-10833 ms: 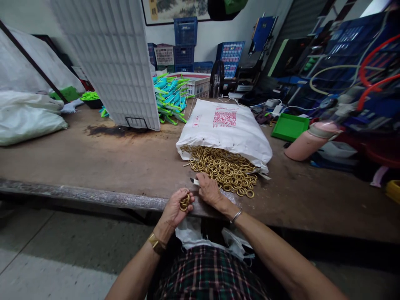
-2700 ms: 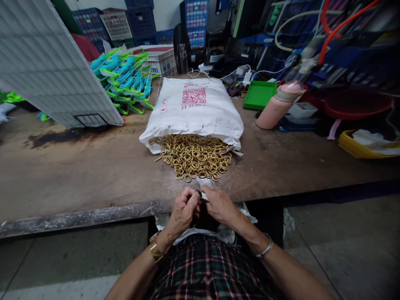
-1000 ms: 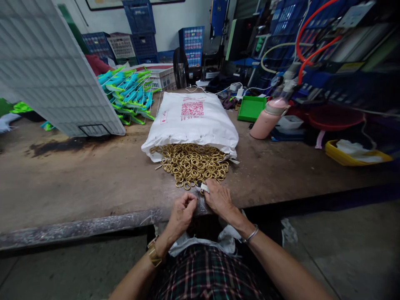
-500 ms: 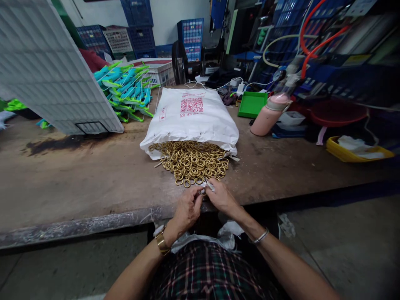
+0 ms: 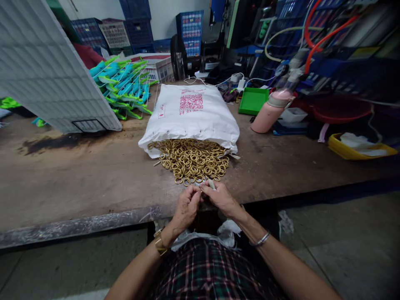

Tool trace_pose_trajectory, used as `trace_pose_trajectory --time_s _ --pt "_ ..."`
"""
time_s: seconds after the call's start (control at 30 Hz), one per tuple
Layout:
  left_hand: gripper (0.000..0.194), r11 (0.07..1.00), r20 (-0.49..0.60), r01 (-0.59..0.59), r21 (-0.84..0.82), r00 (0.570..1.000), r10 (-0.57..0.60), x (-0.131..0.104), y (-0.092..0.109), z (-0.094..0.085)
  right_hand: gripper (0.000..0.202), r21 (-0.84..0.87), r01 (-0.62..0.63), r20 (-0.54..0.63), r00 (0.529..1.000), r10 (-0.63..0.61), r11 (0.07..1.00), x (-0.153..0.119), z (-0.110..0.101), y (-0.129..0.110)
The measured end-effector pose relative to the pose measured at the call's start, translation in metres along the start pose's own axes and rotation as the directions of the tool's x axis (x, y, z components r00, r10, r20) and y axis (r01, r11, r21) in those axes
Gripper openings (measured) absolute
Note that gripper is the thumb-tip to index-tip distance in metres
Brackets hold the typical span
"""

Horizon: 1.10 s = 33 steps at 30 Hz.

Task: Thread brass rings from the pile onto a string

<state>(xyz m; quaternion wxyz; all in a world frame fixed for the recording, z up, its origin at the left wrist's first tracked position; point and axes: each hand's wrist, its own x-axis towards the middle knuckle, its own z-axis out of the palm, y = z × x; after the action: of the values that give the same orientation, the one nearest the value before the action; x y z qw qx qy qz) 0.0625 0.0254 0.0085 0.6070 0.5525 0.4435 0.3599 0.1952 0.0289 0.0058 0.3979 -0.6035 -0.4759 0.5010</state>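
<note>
At the table's front edge, my left hand (image 5: 187, 206) is closed, its thumb and fingers pinched together. What it pinches is hidden behind the fingertips. My right hand (image 5: 223, 199) meets it fingertip to fingertip, also closed. A small pale flat piece (image 5: 212, 184) sticks up from between the right fingers; its kind is unclear. Just beyond both hands lies a heap of brass-coloured rings (image 5: 195, 160). These spill from the mouth of a white woven sack (image 5: 190, 118) with red print, lying on its side.
On the wooden table (image 5: 93, 175) a ribbed grey panel (image 5: 62, 71) leans at left, before a pile of blue-and-green clip-like parts (image 5: 125, 87). To the right are a green tray (image 5: 252, 101), a pink bottle (image 5: 270, 112) and a yellow basket (image 5: 359, 152).
My hands have drawn closer at the fingertips, covering the ring glimpsed between them before. The pale piece now points more upright in my right hand. The view has shifted slightly.
</note>
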Motion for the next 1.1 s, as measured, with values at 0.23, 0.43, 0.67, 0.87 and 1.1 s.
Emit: trace_pose_trajectory --time_s 0.23,0.43,0.67,0.87,1.1 --pt "0.028 0.974 0.038 0.186 -0.131 0.982 -0.183 -0.005 0.012 0.000 0.024 -0.015 0.005 -0.034 0.999 -0.005 1.000 -0.002 0.003 -0.004" --pt "0.033 0.951 0.090 0.206 -0.230 0.978 -0.190 -0.010 0.006 -0.002 0.025 0.041 0.006 -0.026 1.000 -0.005 0.999 -0.004 0.005 -0.008" --pt "0.033 0.853 0.159 0.231 -0.468 0.972 -0.176 -0.014 0.002 -0.005 0.026 -0.009 0.054 -0.002 0.999 -0.054 0.998 -0.003 0.008 -0.005" --pt "0.034 0.839 0.129 0.200 -0.506 0.979 -0.155 -0.016 0.004 -0.010 0.018 -0.432 0.251 0.043 0.965 -0.258 0.866 -0.012 0.004 0.003" --pt "0.035 0.906 0.082 0.146 -0.398 0.989 -0.123 -0.017 -0.001 -0.014 0.023 -0.636 0.339 0.207 0.940 -0.270 0.693 -0.022 0.006 -0.001"
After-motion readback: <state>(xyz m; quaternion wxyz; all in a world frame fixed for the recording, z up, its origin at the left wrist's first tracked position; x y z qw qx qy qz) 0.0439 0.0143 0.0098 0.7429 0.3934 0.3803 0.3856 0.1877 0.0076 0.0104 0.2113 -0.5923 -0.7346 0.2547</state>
